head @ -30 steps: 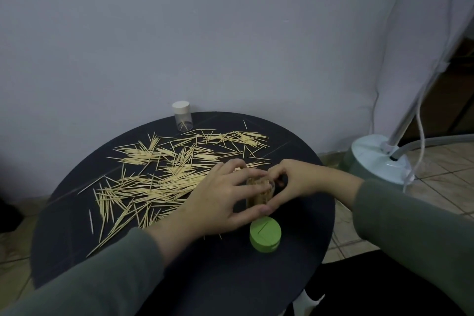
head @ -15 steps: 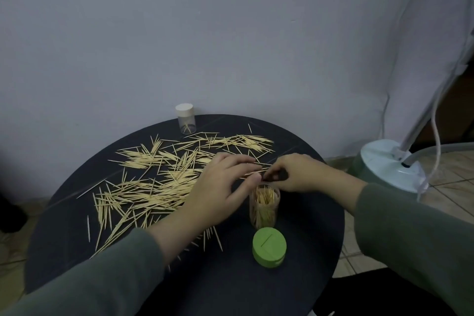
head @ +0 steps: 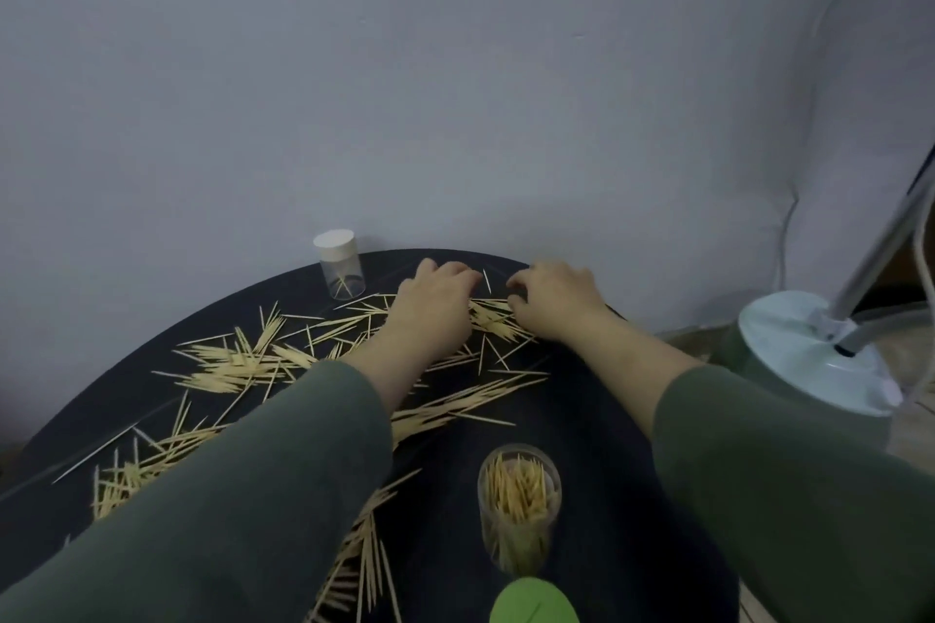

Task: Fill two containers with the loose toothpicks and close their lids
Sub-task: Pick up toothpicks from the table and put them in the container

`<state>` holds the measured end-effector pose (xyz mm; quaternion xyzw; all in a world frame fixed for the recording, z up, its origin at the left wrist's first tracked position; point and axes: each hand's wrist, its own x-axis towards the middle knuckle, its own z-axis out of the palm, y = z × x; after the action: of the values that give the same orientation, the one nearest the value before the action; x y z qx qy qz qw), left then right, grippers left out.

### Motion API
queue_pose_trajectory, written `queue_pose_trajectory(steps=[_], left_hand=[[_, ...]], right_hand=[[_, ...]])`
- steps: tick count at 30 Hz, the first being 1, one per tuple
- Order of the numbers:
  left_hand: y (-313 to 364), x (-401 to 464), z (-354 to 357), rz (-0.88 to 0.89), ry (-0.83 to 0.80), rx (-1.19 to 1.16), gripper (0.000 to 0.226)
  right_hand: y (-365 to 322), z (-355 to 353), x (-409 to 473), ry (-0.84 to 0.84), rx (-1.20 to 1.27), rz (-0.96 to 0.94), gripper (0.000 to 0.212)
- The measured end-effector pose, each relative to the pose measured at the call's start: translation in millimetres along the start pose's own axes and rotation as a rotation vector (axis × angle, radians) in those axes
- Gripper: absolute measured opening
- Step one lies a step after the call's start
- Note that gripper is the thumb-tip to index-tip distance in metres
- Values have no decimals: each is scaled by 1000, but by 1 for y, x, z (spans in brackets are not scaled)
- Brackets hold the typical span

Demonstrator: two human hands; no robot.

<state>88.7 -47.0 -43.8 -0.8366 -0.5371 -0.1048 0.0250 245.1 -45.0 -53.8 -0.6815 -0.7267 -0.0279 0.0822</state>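
The round green plastic lid (head: 534,603) is cut off by the bottom edge. Both grey-green sleeves (head: 243,511) run out of frame. The left hand (head: 430,306) and right hand (head: 551,301) curl over the loose pale wooden toothpicks (head: 243,362), fingertips blurred, so any pinch is unreadable.

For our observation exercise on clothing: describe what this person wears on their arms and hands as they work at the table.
Both arms are covered by long, dark green sleeves of soft, plain fabric, with no markings visible. The left sleeve and right sleeve end at the wrists. The left hand and right hand are bare: no gloves, rings or watch show.
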Motion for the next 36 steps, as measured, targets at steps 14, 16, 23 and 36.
queue_pose_trajectory(steps=[14, 16, 23, 36], left_hand=[[-7, 76, 31, 117, -261, 252, 49], [-12, 74, 30, 109, -242, 294, 48], [-28, 46, 22, 114, -172, 272, 36], [-34, -18, 8, 152, -158, 163, 40]], right_hand=[[14, 22, 13, -68, 110, -130, 40], [14, 21, 9, -65, 108, -152, 40], [7, 9, -5, -115, 81, -156, 49], [-11, -10, -17, -245, 103, -192, 29]])
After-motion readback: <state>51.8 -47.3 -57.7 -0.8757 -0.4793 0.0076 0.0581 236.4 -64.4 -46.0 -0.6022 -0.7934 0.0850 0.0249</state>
